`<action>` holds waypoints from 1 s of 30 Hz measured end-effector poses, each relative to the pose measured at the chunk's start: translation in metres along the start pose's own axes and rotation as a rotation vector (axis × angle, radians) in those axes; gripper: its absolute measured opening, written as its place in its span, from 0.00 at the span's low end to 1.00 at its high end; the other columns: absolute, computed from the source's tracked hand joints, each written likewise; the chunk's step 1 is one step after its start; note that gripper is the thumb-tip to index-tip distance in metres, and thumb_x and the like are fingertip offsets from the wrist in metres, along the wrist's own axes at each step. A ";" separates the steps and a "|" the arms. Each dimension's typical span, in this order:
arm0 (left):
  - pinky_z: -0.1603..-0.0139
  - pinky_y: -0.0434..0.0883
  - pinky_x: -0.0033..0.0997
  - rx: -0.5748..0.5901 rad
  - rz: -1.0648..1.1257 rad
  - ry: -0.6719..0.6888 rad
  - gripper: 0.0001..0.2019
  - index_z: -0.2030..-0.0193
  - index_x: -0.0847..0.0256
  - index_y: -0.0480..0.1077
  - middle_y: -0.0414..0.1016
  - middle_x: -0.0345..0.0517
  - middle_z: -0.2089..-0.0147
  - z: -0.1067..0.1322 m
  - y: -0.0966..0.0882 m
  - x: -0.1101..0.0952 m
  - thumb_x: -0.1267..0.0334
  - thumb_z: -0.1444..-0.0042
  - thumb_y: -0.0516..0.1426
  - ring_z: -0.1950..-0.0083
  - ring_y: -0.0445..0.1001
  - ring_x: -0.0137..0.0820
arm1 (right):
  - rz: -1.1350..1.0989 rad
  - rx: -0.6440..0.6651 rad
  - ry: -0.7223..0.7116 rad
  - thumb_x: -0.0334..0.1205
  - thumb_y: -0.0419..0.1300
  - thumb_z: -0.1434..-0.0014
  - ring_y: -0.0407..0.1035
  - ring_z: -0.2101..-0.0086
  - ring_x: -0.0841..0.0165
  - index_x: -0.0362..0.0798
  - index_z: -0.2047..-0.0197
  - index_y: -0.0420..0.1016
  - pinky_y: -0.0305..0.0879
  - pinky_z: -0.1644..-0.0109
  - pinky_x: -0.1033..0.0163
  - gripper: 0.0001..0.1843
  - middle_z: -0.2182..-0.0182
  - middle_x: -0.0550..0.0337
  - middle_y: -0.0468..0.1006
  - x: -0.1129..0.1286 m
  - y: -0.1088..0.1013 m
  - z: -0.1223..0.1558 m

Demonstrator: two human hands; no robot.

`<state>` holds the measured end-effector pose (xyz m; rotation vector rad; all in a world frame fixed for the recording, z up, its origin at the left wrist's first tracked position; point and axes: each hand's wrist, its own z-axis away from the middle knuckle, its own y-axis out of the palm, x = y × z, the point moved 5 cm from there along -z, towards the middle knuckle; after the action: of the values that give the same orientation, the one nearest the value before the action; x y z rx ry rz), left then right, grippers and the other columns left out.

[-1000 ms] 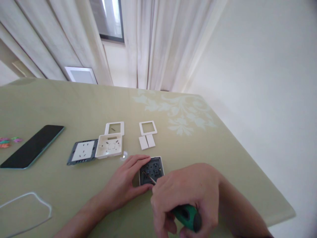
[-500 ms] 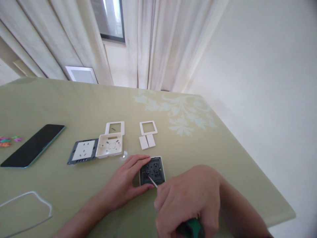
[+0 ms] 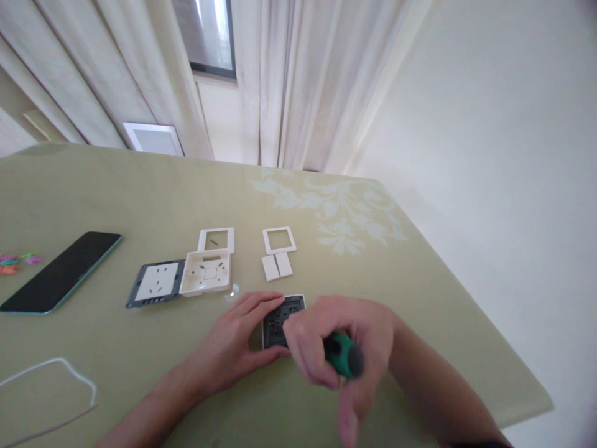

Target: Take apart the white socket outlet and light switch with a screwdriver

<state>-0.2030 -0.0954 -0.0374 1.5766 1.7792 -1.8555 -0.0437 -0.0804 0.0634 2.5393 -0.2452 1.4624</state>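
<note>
A dark switch module in a white frame [image 3: 275,325] lies on the olive table [image 3: 140,199] near its front edge. My left hand [image 3: 233,345] lies flat beside it, fingers pressed round its left and near edges. My right hand [image 3: 340,342] is closed on a green-handled screwdriver [image 3: 344,356] and hovers over the module's right half, hiding it. The screwdriver's shaft is hidden behind my fingers.
Behind the module lie two white rocker caps [image 3: 276,266], two white square frames [image 3: 279,239] [image 3: 216,239], a white back box [image 3: 206,272] and a socket plate [image 3: 156,283]. A black phone [image 3: 60,270] lies at the left. Coloured bits [image 3: 16,261] and a white cord [image 3: 51,386] are at the far left.
My right hand has lifted and moved forward over the module, turning the screwdriver's green handle towards me. The metal shaft that showed before is now covered. The left hand has stayed put.
</note>
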 end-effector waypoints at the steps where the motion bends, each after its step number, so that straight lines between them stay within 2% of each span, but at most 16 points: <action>1: 0.30 0.78 0.52 0.011 0.002 -0.001 0.33 0.27 0.47 0.70 0.77 0.49 0.30 -0.001 0.000 -0.001 0.56 0.36 0.73 0.32 0.78 0.48 | 0.024 -0.189 0.012 0.42 0.83 0.42 0.65 0.74 0.75 0.51 0.68 0.72 0.63 0.67 0.67 0.22 0.74 0.71 0.71 -0.001 -0.006 -0.001; 3: 0.31 0.79 0.51 0.021 -0.004 -0.005 0.29 0.29 0.45 0.72 0.78 0.45 0.31 -0.001 0.000 -0.003 0.57 0.35 0.72 0.33 0.78 0.47 | 0.035 -0.470 0.008 0.46 0.80 0.37 0.62 0.73 0.74 0.51 0.70 0.71 0.61 0.65 0.65 0.22 0.72 0.69 0.71 0.000 -0.012 0.000; 5: 0.33 0.80 0.51 0.022 -0.009 0.006 0.28 0.30 0.44 0.73 0.79 0.44 0.33 -0.001 0.001 -0.005 0.57 0.35 0.71 0.34 0.79 0.47 | 0.009 -0.568 -0.020 0.48 0.79 0.36 0.61 0.72 0.73 0.50 0.69 0.72 0.60 0.64 0.64 0.22 0.71 0.67 0.72 0.001 -0.011 0.000; 11: 0.31 0.79 0.52 0.059 -0.015 0.046 0.31 0.28 0.45 0.71 0.78 0.48 0.30 0.002 0.007 -0.009 0.55 0.35 0.72 0.31 0.77 0.49 | -0.082 -0.537 -0.072 0.44 0.76 0.35 0.60 0.74 0.73 0.50 0.69 0.72 0.58 0.69 0.65 0.19 0.74 0.67 0.69 -0.005 -0.011 0.002; 15: 0.30 0.78 0.53 0.076 -0.011 0.035 0.34 0.25 0.45 0.68 0.76 0.50 0.28 0.002 0.006 -0.011 0.54 0.35 0.72 0.29 0.76 0.50 | -0.081 -0.548 -0.148 0.44 0.74 0.33 0.58 0.76 0.73 0.51 0.71 0.69 0.56 0.71 0.65 0.21 0.76 0.69 0.66 -0.006 -0.012 0.003; 19: 0.32 0.79 0.54 0.083 -0.009 0.025 0.34 0.25 0.45 0.69 0.77 0.50 0.29 0.002 0.005 -0.013 0.53 0.35 0.72 0.31 0.78 0.50 | -0.036 -0.517 -0.216 0.40 0.75 0.37 0.58 0.79 0.73 0.52 0.72 0.68 0.57 0.75 0.66 0.21 0.78 0.71 0.66 -0.008 -0.014 0.001; 25: 0.32 0.79 0.52 0.077 -0.006 0.027 0.32 0.27 0.46 0.71 0.77 0.49 0.29 0.000 0.004 -0.014 0.55 0.36 0.72 0.31 0.78 0.49 | 0.004 -0.598 -0.116 0.47 0.77 0.38 0.58 0.79 0.72 0.53 0.74 0.66 0.57 0.76 0.65 0.24 0.78 0.69 0.67 -0.015 -0.018 0.004; 30: 0.33 0.80 0.50 0.066 -0.013 0.032 0.35 0.25 0.44 0.69 0.79 0.47 0.32 0.001 0.004 -0.013 0.55 0.37 0.73 0.34 0.79 0.47 | 0.013 -0.601 -0.157 0.45 0.76 0.38 0.57 0.79 0.73 0.52 0.74 0.66 0.56 0.75 0.66 0.24 0.80 0.71 0.64 -0.009 -0.017 0.002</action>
<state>-0.1946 -0.1044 -0.0311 1.6308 1.7628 -1.9241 -0.0422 -0.0646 0.0530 2.1504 -0.6204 0.9907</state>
